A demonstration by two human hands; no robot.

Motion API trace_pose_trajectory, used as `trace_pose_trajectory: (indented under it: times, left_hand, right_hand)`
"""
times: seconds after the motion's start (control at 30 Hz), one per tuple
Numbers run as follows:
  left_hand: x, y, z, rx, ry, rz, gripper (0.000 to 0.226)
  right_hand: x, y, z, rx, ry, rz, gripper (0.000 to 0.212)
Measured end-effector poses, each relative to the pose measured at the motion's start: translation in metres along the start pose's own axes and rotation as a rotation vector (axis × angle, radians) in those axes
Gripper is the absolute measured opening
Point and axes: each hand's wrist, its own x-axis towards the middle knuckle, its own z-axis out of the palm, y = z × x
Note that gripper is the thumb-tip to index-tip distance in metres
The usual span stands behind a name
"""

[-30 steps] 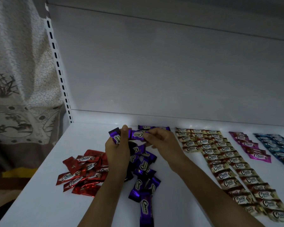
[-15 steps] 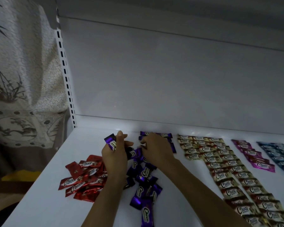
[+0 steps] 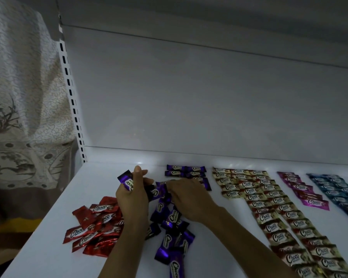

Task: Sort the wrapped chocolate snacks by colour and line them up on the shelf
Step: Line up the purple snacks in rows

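Nearest, loose purple snacks (image 3: 170, 233) lie on the shelf (image 3: 100, 183). Beyond them the left hand (image 3: 132, 197) keeps its grip clamped on a purple bunch (image 3: 127, 182); the right hand (image 3: 189, 199), back from the lengthened purple row (image 3: 186, 171) behind, pinches the next purple snack (image 3: 159, 190).

You are facing a white shelving unit: its shelf board (image 3: 48, 257) runs back to a plain white back panel (image 3: 209, 97), with the underside of an upper shelf (image 3: 209, 13) overhead and a slotted white upright (image 3: 70, 93) at the left edge. Left of the upright hangs a pale patterned curtain (image 3: 24, 87) printed with branches and roundels, with a yellow strip (image 3: 14, 225) showing low beneath it. The light is dim, save one bright glare spot (image 3: 139, 163) at the rear of the board.
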Motion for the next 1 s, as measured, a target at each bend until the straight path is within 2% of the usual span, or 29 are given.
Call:
trace_pose_trajectory:
  times: [0.23,0.3,0.37,0.4,0.47,0.5,0.6,0.77,0.83,0.9,0.93,1.0]
  left_hand:
    - [-0.001,-0.002,0.007,0.006,-0.154,-0.074,0.019]
    - [-0.002,-0.002,0.007,-0.007,-0.159,-0.091,0.02]
    - [-0.002,0.0,0.007,-0.016,-0.149,-0.109,0.021]
    - [-0.002,0.0,0.007,-0.018,-0.143,-0.123,0.022]
    - [-0.003,0.002,0.007,-0.037,-0.141,-0.151,0.023]
    - [-0.003,0.002,0.008,-0.046,-0.144,-0.16,0.023]
    - [-0.006,0.002,0.009,0.0,-0.179,-0.142,0.023]
    - [-0.012,-0.002,0.009,0.087,-0.241,-0.087,0.024]
    - [-0.012,-0.001,0.009,0.126,-0.247,-0.029,0.026]
    - [-0.015,0.001,0.01,0.162,-0.285,0.019,0.031]
    - [-0.017,0.003,0.011,0.175,-0.306,0.028,0.033]
    - [-0.02,0.006,0.013,0.17,-0.326,0.006,0.033]
  right_hand:
    - [0.003,0.011,0.007,0.002,-0.026,0.129,0.023]
    - [0.003,0.008,0.003,0.1,0.019,0.174,0.027]
    - [-0.001,-0.001,-0.007,0.309,0.144,0.31,0.029]
    - [-0.005,-0.008,-0.012,0.507,0.197,0.392,0.027]
    - [-0.015,-0.027,-0.021,1.014,0.188,0.525,0.02]
    - [-0.019,-0.036,-0.023,1.137,0.162,0.552,0.018]
    - [-0.026,-0.051,-0.022,1.158,0.206,0.561,0.008]
    - [-0.033,-0.038,-0.033,1.5,0.39,0.759,0.01]
    - [-0.041,-0.026,-0.036,1.488,0.426,0.764,0.009]
    - [-0.051,-0.014,-0.039,1.301,0.475,0.75,0.007]
    - [-0.057,-0.008,-0.039,1.063,0.518,0.715,0.006]
    - [-0.066,0.007,-0.037,0.363,0.508,0.51,0.005]
